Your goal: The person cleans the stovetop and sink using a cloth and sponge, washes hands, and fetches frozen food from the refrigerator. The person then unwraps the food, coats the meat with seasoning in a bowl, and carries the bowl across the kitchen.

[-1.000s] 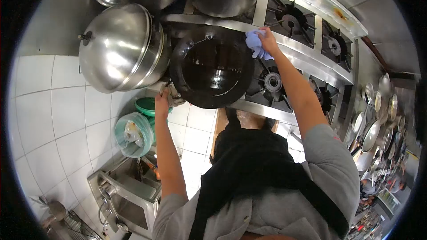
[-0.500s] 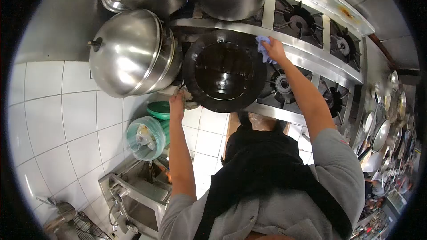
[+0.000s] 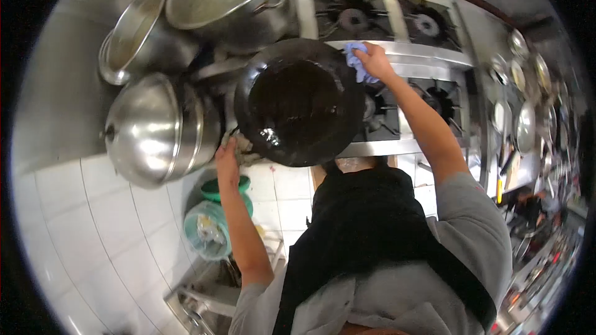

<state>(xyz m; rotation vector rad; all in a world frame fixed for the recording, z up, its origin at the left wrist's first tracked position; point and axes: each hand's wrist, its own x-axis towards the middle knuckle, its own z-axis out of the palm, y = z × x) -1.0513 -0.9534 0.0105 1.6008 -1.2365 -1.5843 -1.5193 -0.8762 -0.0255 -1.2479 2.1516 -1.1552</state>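
A large, wide-rimmed black pan (image 3: 351, 108) is between my two hands at the front of the stove, its dark inside shiny with bright reflections. My right hand (image 3: 376, 62) is closed on a crumpled blue cloth (image 3: 355, 64), pressed against the pan's far right rim. At the near left side, my left hand (image 3: 228, 160) is closed by a dull grey-brown rag (image 3: 250, 150) at the pan's edge. What its fingers grip is partly hidden; a short dark handle-like piece shows just above them.
A domed steel lid (image 3: 143, 130) covers a vessel on the left. Large steel pots (image 3: 248, 22) stand behind it. Gas burners (image 3: 354, 20) lie to the right. A lined bin (image 3: 207, 231) and a sink (image 3: 208, 288) are below left; pans (image 3: 526, 125) hang at right.
My view has turned, shifting the stove and pots. The pan and both hands appear slightly farther left, and the bright reflection inside the pan has moved toward its lower left. Both hands keep their holds.
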